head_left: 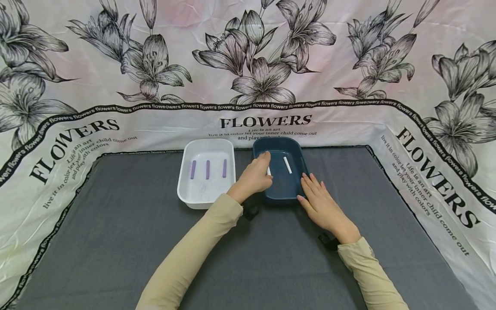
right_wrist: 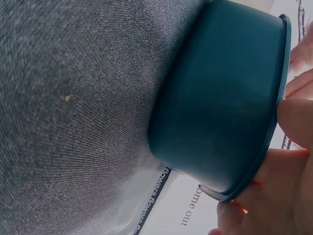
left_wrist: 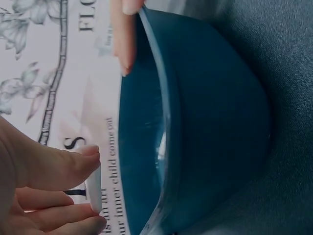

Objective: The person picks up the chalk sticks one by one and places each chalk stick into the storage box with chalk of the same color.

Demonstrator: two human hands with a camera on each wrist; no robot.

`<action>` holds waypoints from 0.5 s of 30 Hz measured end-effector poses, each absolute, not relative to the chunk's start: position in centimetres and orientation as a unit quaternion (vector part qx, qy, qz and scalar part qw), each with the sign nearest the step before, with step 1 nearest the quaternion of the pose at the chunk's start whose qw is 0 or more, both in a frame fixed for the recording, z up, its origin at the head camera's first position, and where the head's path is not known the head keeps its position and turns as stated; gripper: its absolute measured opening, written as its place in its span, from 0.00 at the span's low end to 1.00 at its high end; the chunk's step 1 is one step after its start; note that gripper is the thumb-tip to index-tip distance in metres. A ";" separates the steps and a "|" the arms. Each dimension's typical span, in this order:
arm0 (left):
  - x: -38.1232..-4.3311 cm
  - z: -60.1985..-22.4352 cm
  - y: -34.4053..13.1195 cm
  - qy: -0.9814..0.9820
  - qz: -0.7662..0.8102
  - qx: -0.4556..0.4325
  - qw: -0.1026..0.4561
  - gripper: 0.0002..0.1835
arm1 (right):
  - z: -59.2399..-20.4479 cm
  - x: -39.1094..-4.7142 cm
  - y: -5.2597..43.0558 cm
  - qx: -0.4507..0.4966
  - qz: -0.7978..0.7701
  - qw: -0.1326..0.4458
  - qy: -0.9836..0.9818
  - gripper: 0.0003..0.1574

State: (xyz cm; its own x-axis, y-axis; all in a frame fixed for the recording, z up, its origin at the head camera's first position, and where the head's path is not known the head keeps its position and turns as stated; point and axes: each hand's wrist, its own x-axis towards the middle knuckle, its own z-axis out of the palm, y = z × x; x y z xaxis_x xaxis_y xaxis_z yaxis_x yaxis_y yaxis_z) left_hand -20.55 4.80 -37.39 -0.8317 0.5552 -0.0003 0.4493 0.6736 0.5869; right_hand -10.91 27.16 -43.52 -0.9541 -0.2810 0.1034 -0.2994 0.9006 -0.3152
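My left hand [head_left: 253,175] is over the left side of a dark blue plastic tub [head_left: 284,199]. Between its thumb and fingers it pinches a white chalk stick [left_wrist: 95,188], seen above the rim in the left wrist view. A second white chalk stick [head_left: 287,165] lies on the tub's floor, right of that hand. My right hand [head_left: 323,209] rests against the tub's right rim, its fingers stretched out along the edge. In the right wrist view the thumb touches the rim of the tub [right_wrist: 215,103].
A white tub [head_left: 206,199] stands left of the blue one, with three purple chalk sticks [head_left: 207,170] lying apart inside. Both are on a grey cloth [head_left: 128,241]. Behind them rises a flower-printed curtain [head_left: 166,120] with lettering.
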 end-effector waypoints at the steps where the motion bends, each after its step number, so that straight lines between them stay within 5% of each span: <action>1: -20.8 -37.5 5.1 0.913 0.290 0.275 0.088 0.41 | -43.5 -10.9 27.2 0.149 0.167 0.029 -0.974 0.40; 15: -24.0 -39.5 7.5 0.915 0.282 0.263 0.118 0.41 | -43.4 -10.8 27.1 0.153 0.170 0.033 -0.973 0.39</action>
